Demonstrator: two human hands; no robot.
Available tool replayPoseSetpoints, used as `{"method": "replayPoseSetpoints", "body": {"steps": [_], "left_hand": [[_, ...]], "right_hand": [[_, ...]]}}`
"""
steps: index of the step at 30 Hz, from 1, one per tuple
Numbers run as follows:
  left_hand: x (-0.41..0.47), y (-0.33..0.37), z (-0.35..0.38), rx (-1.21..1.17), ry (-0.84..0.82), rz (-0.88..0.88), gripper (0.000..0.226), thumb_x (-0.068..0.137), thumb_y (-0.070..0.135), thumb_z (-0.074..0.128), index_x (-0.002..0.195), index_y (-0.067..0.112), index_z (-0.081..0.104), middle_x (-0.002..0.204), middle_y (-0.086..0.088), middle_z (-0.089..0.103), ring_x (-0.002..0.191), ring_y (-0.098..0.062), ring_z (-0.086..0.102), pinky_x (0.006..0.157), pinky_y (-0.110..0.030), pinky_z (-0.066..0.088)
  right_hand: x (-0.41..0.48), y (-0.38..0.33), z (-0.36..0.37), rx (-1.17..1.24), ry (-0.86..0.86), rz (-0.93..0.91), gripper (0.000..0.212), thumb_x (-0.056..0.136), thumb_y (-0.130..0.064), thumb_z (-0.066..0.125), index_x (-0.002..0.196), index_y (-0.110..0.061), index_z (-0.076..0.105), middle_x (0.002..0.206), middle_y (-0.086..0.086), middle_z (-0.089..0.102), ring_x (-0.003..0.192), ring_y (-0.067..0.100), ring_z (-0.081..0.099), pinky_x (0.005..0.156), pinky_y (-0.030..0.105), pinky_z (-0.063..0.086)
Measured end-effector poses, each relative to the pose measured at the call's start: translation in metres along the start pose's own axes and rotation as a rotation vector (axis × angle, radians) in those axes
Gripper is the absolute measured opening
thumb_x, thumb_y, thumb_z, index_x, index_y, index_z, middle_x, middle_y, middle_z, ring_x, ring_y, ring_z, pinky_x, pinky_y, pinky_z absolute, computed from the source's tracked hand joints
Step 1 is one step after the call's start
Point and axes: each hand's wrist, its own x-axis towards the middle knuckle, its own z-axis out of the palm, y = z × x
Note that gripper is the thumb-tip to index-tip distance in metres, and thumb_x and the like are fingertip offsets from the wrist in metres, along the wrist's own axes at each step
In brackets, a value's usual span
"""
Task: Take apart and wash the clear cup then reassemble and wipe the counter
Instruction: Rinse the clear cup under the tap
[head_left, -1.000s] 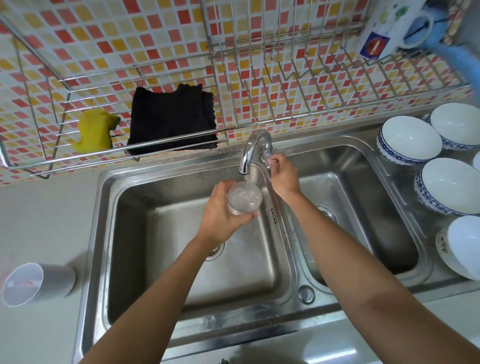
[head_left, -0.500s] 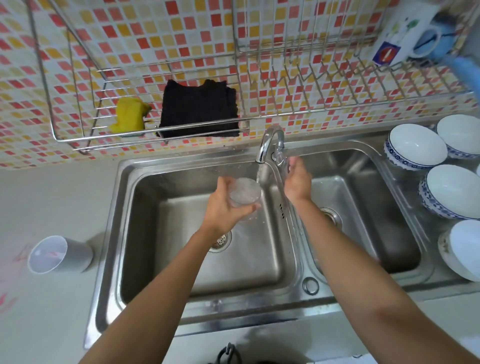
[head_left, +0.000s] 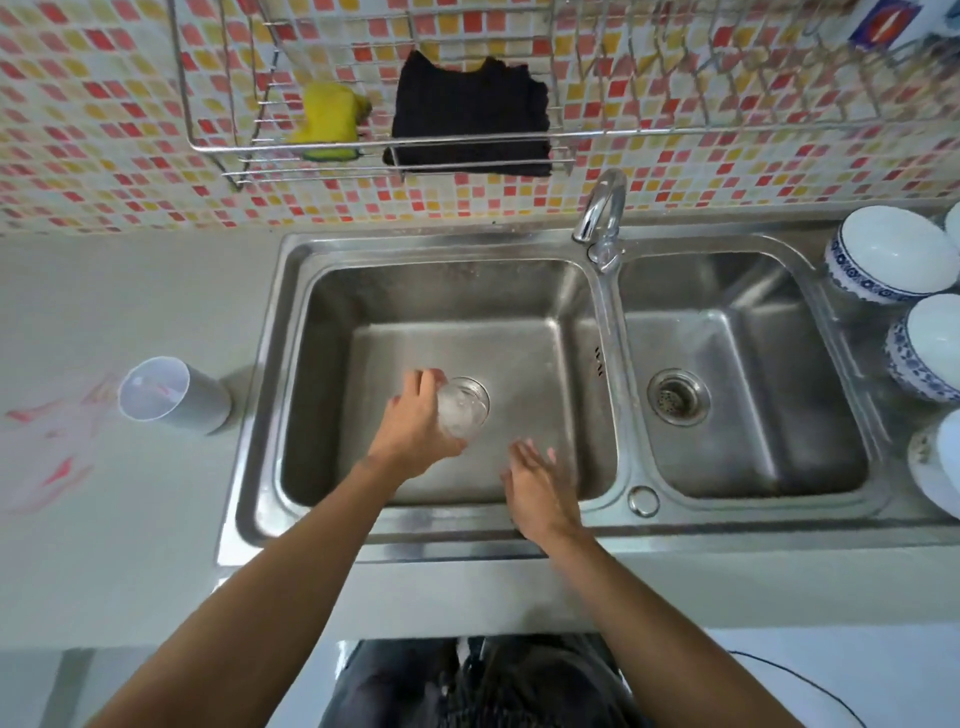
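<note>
My left hand (head_left: 413, 423) grips a clear cup part (head_left: 464, 408) from its left side, low over the left basin of the steel sink (head_left: 270, 364). The part's mouth faces up and it looks wet. Just to the right and nearer me, my right hand (head_left: 540, 491) hovers over the basin's front with fingers spread, holding nothing. A translucent white cup piece (head_left: 174, 387) stands on the grey counter (head_left: 130, 519) left of the sink. On the wall rack hang a black cloth (head_left: 470, 111) and a yellow sponge (head_left: 330, 117).
The faucet (head_left: 602, 208) rises at the divider between the two basins; no stream is visible. The right basin's drain (head_left: 678, 397) is uncovered. Several white bowls with blue rims (head_left: 891, 254) are stacked along the right edge. A wire dish rack (head_left: 675, 130) spans the tiled wall.
My right hand left the faucet handle and came down beside the left hand. My left hand lowered the clear part from under the spout toward the basin floor. The view pulled back.
</note>
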Motion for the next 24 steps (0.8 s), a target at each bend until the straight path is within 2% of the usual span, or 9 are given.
{"method": "replayPoseSetpoints", "body": {"steps": [3,6,14,17,21,24], "left_hand": [[-0.007,-0.009,0.004,0.169,-0.053,0.049,0.078,0.062,0.03,0.081,0.127,0.013,0.042,0.124,-0.006,0.044,0.107,-0.028,0.052,0.092,-0.036,0.037],[-0.012,-0.019,0.01,0.35,-0.111,0.079,0.075,0.063,0.028,0.08,0.127,0.015,0.042,0.124,-0.008,0.045,0.113,-0.028,0.05,0.099,-0.036,0.035],[-0.024,-0.034,0.012,0.878,-0.105,0.195,0.073,0.068,0.022,0.078,0.128,0.018,0.036,0.119,-0.01,0.047,0.106,-0.029,0.051,0.098,-0.039,0.037],[-0.021,-0.033,0.01,0.979,-0.076,0.276,0.066,0.067,0.016,0.076,0.124,0.019,0.041,0.117,-0.01,0.05,0.107,-0.031,0.053,0.105,-0.043,0.034],[-0.018,-0.036,0.008,1.128,-0.047,0.471,0.042,0.077,0.013,0.066,0.115,0.023,0.05,0.117,-0.008,0.058,0.108,-0.03,0.058,0.11,-0.044,0.034],[-0.015,-0.043,0.011,1.171,-0.027,0.554,0.042,0.079,0.018,0.068,0.113,0.022,0.044,0.116,-0.007,0.06,0.109,-0.029,0.059,0.111,-0.045,0.033]], "right_hand": [[0.004,0.002,-0.002,-0.106,-0.044,0.003,0.053,0.103,-0.033,0.025,0.148,-0.004,0.027,0.156,0.01,0.027,0.146,0.022,0.018,0.118,0.04,0.004],[0.004,0.003,0.0,-0.171,-0.078,-0.021,0.055,0.102,-0.034,0.024,0.148,-0.004,0.025,0.156,0.01,0.027,0.146,0.022,0.019,0.12,0.043,0.004],[0.004,0.004,0.005,-0.162,-0.084,-0.03,0.054,0.102,-0.034,0.025,0.146,-0.003,0.029,0.154,0.012,0.031,0.145,0.023,0.023,0.12,0.045,0.007],[0.003,0.006,0.005,-0.17,-0.075,-0.03,0.055,0.102,-0.036,0.023,0.146,-0.003,0.029,0.154,0.013,0.031,0.145,0.024,0.023,0.119,0.045,0.006],[0.004,0.005,0.006,-0.194,-0.078,-0.027,0.057,0.102,-0.038,0.021,0.147,-0.003,0.027,0.155,0.012,0.029,0.145,0.024,0.02,0.12,0.045,0.006],[0.004,0.005,0.005,-0.197,-0.075,-0.02,0.057,0.103,-0.038,0.021,0.148,-0.004,0.027,0.156,0.012,0.027,0.146,0.023,0.019,0.12,0.044,0.005]]}}
